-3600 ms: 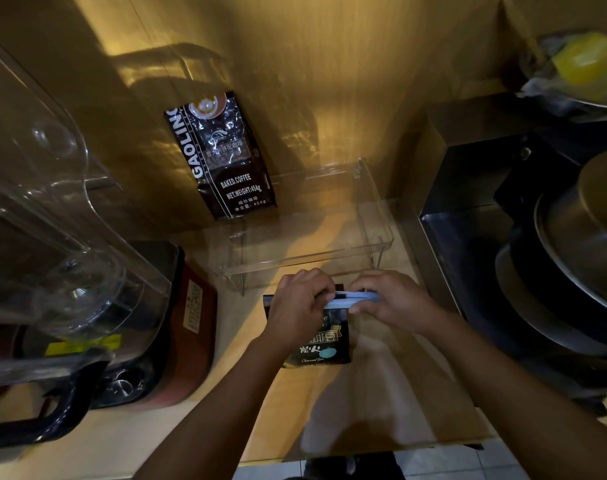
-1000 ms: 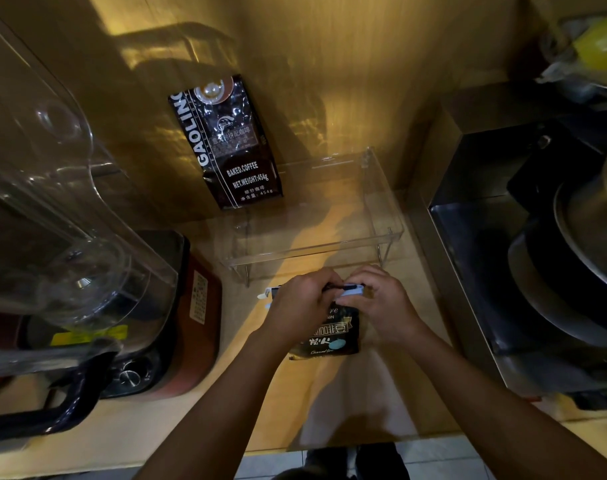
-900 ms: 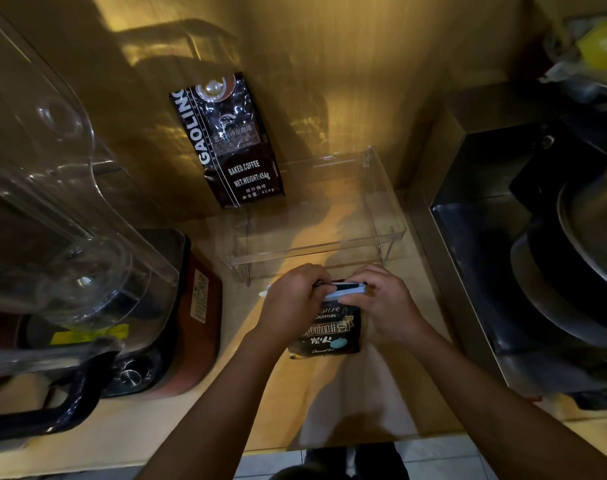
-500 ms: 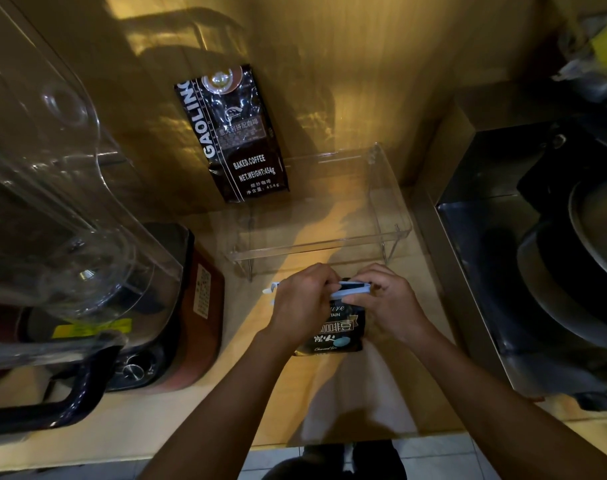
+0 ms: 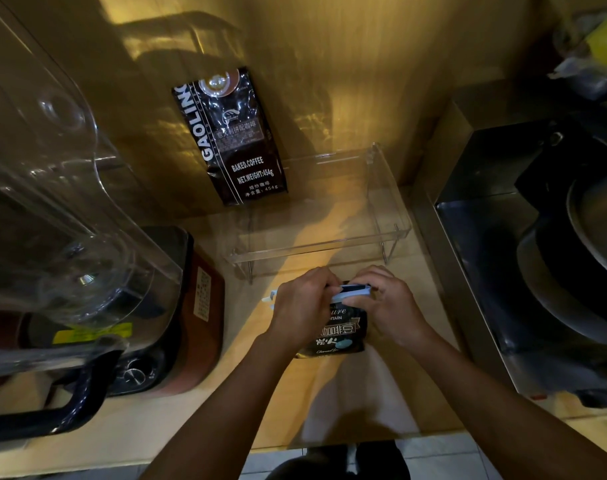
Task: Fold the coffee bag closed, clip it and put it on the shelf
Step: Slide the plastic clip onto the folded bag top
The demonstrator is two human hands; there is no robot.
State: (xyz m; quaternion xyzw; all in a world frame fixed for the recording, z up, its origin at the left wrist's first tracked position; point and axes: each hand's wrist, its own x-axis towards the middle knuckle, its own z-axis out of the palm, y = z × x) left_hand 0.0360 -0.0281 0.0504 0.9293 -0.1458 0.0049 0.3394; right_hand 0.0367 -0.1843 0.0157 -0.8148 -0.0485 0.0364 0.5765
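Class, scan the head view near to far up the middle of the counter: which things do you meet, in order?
Small dark coffee bag → pale blue clip across its top → clear acrylic shelf → tall black GAOLING coffee bag against the wall.

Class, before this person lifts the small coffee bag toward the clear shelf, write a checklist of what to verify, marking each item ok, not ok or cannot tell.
1. Bag top folded over: cannot tell, both hands cover the top of the small coffee bag.
2. Clip lies across the bag top: ok.
3. Clip snapped shut: cannot tell.
4. Left hand and right hand both grip at the clip: ok.
5. Clear shelf has free room right of the large coffee bag: ok.
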